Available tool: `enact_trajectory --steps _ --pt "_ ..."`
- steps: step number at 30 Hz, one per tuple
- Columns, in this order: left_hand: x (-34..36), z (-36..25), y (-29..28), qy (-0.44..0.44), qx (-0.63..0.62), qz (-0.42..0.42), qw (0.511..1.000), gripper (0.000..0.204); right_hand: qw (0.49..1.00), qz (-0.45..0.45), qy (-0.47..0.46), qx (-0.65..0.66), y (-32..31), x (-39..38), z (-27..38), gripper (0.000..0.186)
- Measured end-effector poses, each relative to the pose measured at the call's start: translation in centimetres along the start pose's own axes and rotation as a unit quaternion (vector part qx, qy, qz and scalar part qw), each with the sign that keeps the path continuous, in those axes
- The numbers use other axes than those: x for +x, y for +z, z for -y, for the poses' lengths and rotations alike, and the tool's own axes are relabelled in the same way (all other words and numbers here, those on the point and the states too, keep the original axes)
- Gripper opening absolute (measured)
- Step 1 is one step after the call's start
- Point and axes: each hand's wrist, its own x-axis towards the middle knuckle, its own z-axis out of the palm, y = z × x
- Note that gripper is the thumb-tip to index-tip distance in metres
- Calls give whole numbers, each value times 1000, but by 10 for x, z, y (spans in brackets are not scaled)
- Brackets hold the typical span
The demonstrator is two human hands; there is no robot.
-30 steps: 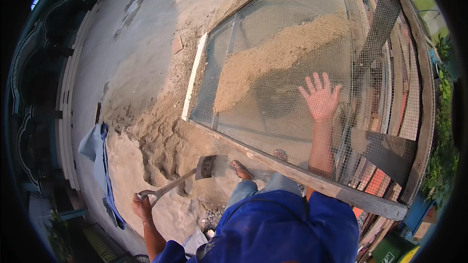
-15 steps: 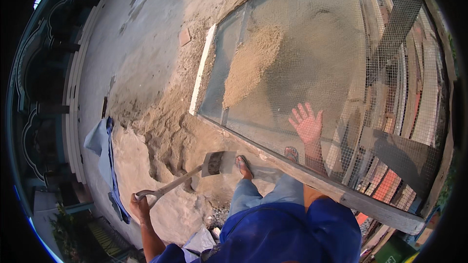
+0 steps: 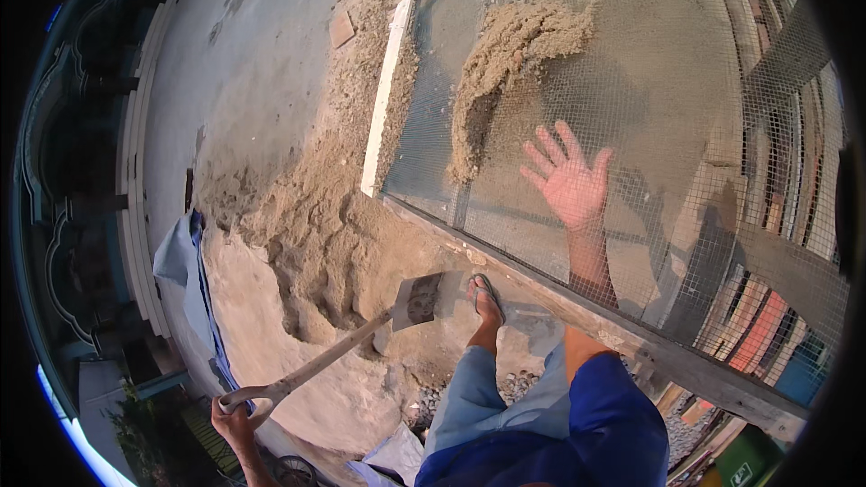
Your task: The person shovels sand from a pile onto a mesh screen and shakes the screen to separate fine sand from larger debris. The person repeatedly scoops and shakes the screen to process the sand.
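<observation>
My left hand point(image 3: 236, 426) is closed around the grip of a shovel point(image 3: 330, 353) with a wooden handle. Its flat grey blade points toward the sieve and hangs or rests just short of its wooden frame. My right hand point(image 3: 575, 186) shows through the wire mesh, palm visible and fingers spread, holding nothing; it seems to lie against the underside. A curved heap of damp tan sand point(image 3: 514, 54) rests on the large framed mesh sieve point(image 3: 622, 347), beyond and left of that hand.
Loose sand point(image 3: 334, 216) lies on the ground left of the sieve, with a broken tile point(image 3: 342, 30) farther off. A blue-grey sheet point(image 3: 180, 257) is at left. Stacked planks point(image 3: 785, 135) stand beneath and right of the mesh. My sandalled foot point(image 3: 487, 299) is near the blade.
My right hand has gone farther forward beneath the mesh. The heap on the mesh has shifted and become more curved. My left hand has drawn lower and left with the shovel grip.
</observation>
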Motion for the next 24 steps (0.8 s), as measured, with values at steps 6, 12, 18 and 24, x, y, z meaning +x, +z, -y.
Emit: enact_trajectory --steps 6,12,18,24 --pt "19 51 -4 -62 -23 12 998 8 1000 23 8 -9 1 19 -27 88" --pt "15 67 -7 -50 -40 4 998 9 994 101 23 24 -5 25 -50 84" --pt "12 72 -8 -56 -27 -1 998 7 991 104 81 -1 -13 41 -64 87" --pt "13 63 -7 -69 -16 -1 997 4 996 5 74 -49 -6 42 -75 87"
